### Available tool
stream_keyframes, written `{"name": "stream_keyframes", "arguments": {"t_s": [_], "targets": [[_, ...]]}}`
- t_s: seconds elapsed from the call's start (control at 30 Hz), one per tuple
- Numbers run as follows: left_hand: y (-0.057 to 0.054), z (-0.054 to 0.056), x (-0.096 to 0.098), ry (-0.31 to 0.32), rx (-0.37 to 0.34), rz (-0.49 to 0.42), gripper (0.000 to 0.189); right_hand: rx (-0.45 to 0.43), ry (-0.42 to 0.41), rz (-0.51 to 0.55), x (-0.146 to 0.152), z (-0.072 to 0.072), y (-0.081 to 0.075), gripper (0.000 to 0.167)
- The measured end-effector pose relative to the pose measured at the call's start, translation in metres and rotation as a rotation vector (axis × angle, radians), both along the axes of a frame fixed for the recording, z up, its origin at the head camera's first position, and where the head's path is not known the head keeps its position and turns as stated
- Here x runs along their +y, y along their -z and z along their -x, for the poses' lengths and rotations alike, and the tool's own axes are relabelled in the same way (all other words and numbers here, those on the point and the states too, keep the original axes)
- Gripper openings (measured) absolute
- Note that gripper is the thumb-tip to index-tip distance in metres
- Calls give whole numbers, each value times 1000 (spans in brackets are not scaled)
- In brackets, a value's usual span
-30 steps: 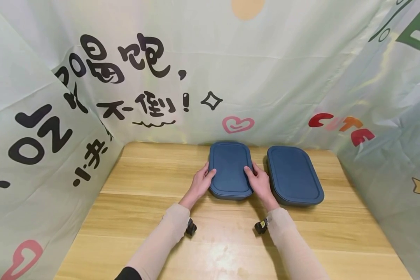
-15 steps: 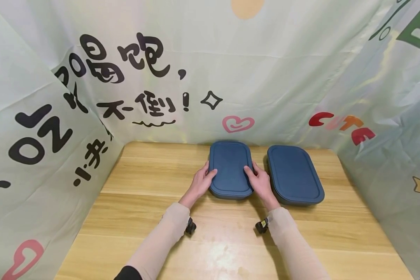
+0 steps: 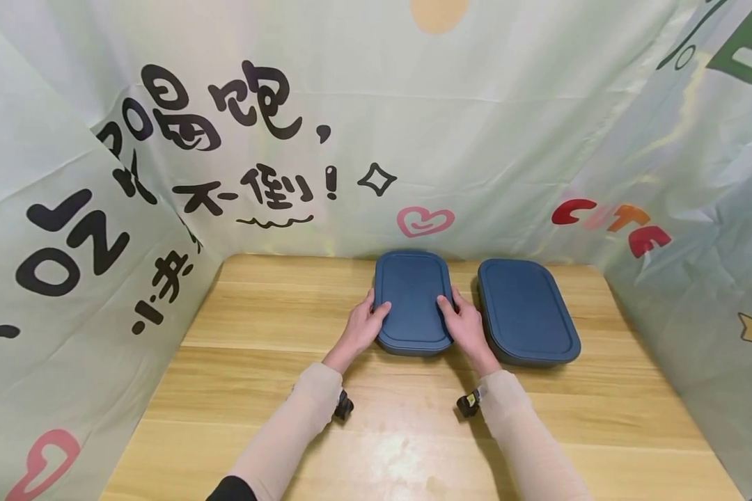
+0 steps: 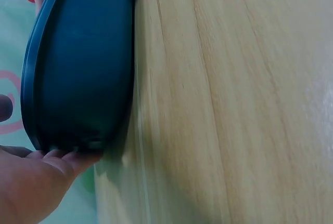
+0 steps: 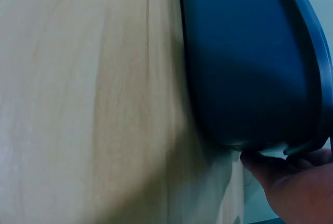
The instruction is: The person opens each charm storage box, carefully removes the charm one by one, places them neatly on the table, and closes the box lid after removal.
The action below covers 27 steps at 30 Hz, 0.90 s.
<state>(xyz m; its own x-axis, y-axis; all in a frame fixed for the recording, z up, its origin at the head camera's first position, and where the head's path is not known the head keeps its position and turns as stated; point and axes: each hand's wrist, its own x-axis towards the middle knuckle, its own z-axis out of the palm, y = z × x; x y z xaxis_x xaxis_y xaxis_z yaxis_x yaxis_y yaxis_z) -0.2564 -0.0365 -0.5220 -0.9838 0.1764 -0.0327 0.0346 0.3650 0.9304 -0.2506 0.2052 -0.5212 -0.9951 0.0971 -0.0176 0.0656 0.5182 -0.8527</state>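
Note:
A dark blue lidded lunch box [image 3: 413,299] with rounded corners rests on the wooden table, long side pointing away from me. My left hand [image 3: 361,327] grips its left side, thumb on the lid's edge and fingers along the side wall. On the opposite side my right hand [image 3: 466,327] holds it the same way. Both wrist views show the box's side wall [image 4: 86,63] low against the table, with fingers at its side. To the right, just past my right hand, lies a second blue lidded lunch box [image 3: 529,313], apart from the first.
The wooden table [image 3: 257,306] reaches back to a pale printed cloth [image 3: 501,153], which also hangs at the left and right. Small black cameras sit on both wrists. A narrow strip of table separates the two boxes.
Both hands keep the same hold on the first lunch box. The boxes stay in place; only the head view has shifted very slightly.

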Motion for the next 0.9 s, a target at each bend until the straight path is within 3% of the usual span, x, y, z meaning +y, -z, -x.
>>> {"name": "stream_keyframes", "arguments": {"t_s": [0.37,0.63,0.9], "targets": [[-3,-1,6,-41,3,-9,77,21,3,-49,-2,1,-17,71],[-14,0,1,-98,29,-25,72,56,-5,-58,-3,3,-27,64],[-16,3,-11,-128,115,-50,67,91,-16,-25,-8,3,-37,58]]}}
